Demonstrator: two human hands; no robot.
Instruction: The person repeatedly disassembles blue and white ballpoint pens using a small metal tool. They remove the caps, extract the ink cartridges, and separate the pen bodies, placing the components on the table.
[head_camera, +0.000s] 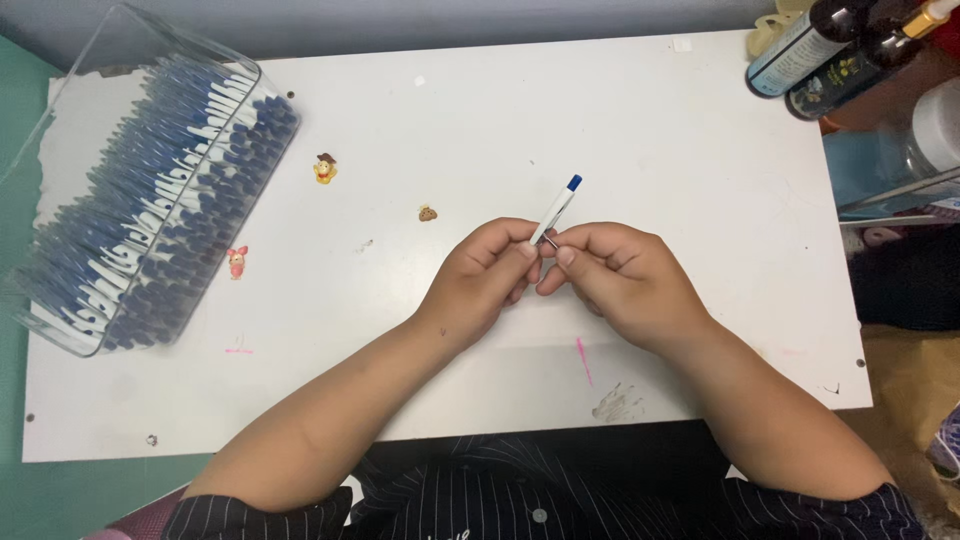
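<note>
While both hands met over the middle of the white table (640, 120), I saw the left hand (480, 280) and right hand (620, 280) pinching the lower end of a pen (556, 212), fingertips closed on it. It angled up toward the far edge, white-barrelled with a blue tip. A clear box of pens (150, 200) sat at the far left corner, bottles (830, 50) at the far right.

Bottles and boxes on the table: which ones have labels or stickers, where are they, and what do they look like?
Left dark bottle: far right corner, lying slanted, pale blue-white label.
Second dark bottle: beside it, dark label with yellow marks.
Clear plastic box: left edge, tilted, full of blue and white pens, no label seen.
Small cartoon stickers: on the white table.
</note>
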